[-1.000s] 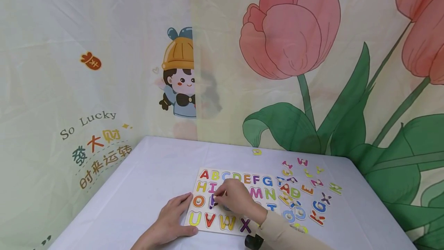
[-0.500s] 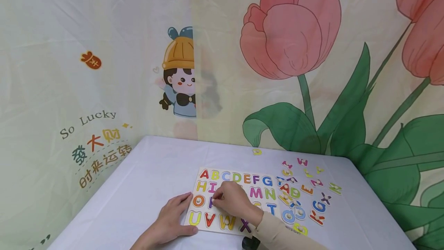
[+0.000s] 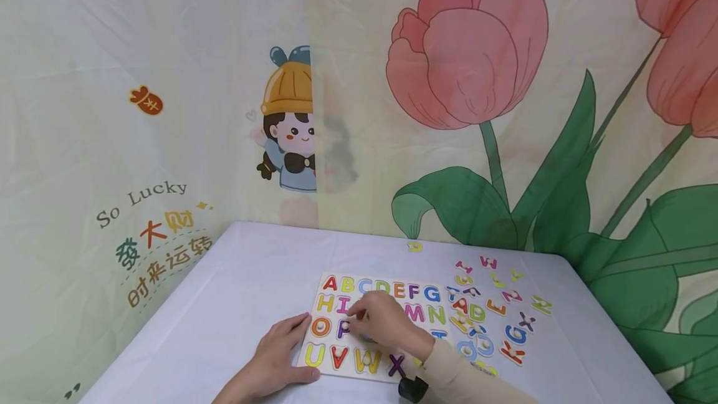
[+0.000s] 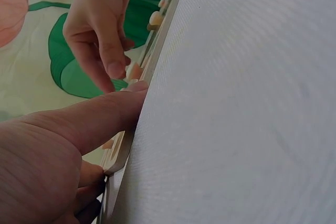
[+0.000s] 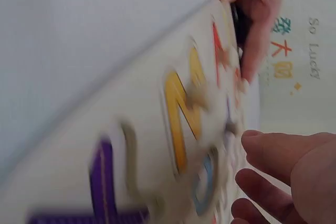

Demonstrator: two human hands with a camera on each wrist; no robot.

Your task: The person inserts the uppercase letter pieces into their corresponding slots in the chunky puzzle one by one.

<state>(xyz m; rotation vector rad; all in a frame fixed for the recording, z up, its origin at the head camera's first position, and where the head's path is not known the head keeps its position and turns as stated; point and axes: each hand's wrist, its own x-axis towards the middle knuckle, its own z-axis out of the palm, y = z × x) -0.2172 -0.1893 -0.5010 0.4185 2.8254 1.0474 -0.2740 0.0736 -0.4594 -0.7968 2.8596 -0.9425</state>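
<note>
Compared with half a second ago, the right hand (image 3: pixel 386 322) has lifted slightly off the flat purple letter P piece (image 3: pixel 341 328) with its pale round knob, so more of the letter shows; the left hand (image 3: pixel 277 351) has kept its place.

Going from the left, the first risk is at the thin pale wooden puzzle board (image 5: pixel 144 93): should the left hand ease off its near-left corner, a sideways push could slide the board over the white cloth-covered table (image 3: pixel 185 341). Next, the purple P lies in the third row from the board's far edge, one place in from its left edge; whether it sits flush cannot be told, and if one side stands proud, a knock could tip it out. Past the board's right edge, the loose light-blue ring-shaped piece (image 3: pixel 466 349) lies just beside the beige sleeve (image 3: pixel 457 370), which could drag it if the arm swung that way.

As for the hands, the left is spread, thumb on the board's near edge by the corner and fingers along its left edge. The right hangs over the P with thumb and fingers parted, apparently gripping nothing; contact with the knob is not evident.
</note>
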